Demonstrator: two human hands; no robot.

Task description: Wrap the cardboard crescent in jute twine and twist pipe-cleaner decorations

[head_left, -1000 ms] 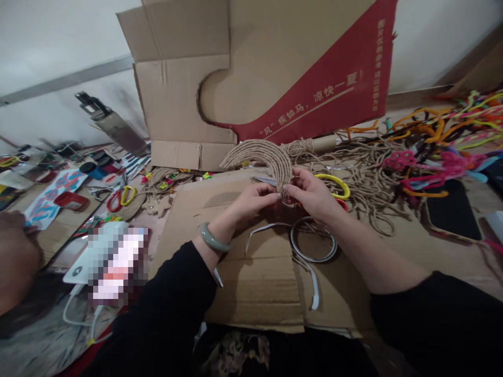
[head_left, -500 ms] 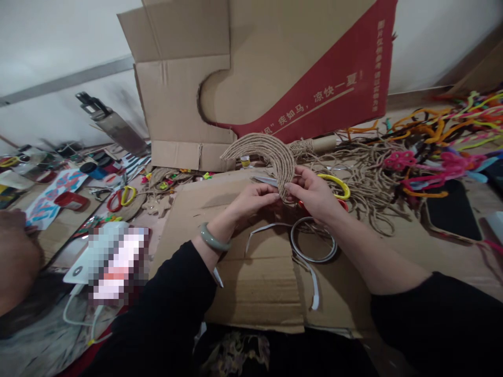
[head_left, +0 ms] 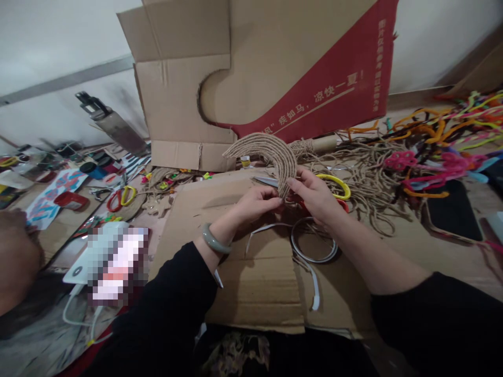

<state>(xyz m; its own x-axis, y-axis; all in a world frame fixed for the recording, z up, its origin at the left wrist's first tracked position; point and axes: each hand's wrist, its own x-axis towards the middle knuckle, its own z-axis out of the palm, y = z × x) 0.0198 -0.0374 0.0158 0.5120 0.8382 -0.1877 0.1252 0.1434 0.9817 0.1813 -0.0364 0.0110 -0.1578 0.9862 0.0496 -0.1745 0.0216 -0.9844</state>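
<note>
A crescent of twine rows (head_left: 271, 149) stands raised over the cardboard, its pointed tip toward the left. My left hand (head_left: 257, 204), with a pale green bangle (head_left: 215, 240) on the wrist, pinches the crescent's lower end between thumb and finger. My right hand (head_left: 312, 191) grips the same end from the right side, thumb on the twine. Behind the hands lie scissors with yellow and red handles (head_left: 338, 187), their blade partly hidden by the crescent. Below the right hand rests a roll of white tape (head_left: 314, 256), a loose strip running left from it.
Flattened cardboard (head_left: 251, 283) covers the work surface; a big cardboard box (head_left: 181, 94) stands behind. Loose twine (head_left: 365, 178) and coloured pipe cleaners (head_left: 440, 131) heap at right, near a black phone (head_left: 454, 209). At left are a power bank (head_left: 98, 251), paint jars (head_left: 92, 170) and another person's hand (head_left: 19, 256).
The crescent and both hands have shifted very slightly to the right. Both hands keep hold of its lower end.
</note>
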